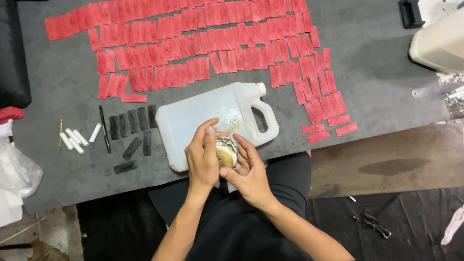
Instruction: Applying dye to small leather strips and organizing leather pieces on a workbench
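My left hand [203, 157] and my right hand [247, 171] are both wrapped around a small round tin [226, 152] with a grimy yellowish top, held just above the near edge of a grey mat [58, 164]. The tin sits in front of a white plastic jug [193, 118] lying on its side, cap and handle pointing right. My left thumb and fingers press on the tin's left side, my right fingers cup its right side and bottom.
Rows of several red strips [193, 43] cover the far half of the mat. Several black strips [130, 123], a black pen [104, 128] and white sticks [75, 139] lie at the left. A white container [440, 46] stands at the far right. Pliers [374, 223] lie on the dark floor.
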